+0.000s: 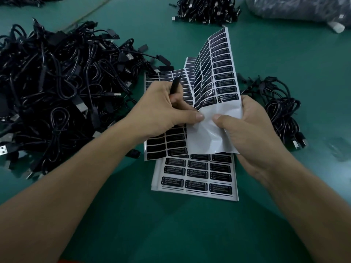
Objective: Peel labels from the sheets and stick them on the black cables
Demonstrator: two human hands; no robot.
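Leftmost, a large tangled heap of black cables [57, 88] is spread over the smooth green bench [284, 54], with glossy cords looped among boxy plugs with metal tips. Next, the left grip [161, 111] is clenched round a slim black cable end [175, 86], which stands up between thumb and forefinger; the thumb tip is laid against the held label sheet [214, 76]. That sheet is raised off the bench and creased lengthwise. Its upper part is covered with rows of black rounded-rectangle labels printed in white, and its lower part is bare, shiny, crumpled white backing. Beneath it, more flat sheets [197, 177] are laid overlapping on the bench. At the far edge, a second cable heap [207, 10] is seen. The raised sheet's right side is grasped by the right grip [252, 133], thumb in front and fingers curled behind. Further right, a smaller cable bundle [281, 111] is set down, and a wrinkled plastic bag [303, 8] is placed in the far corner.
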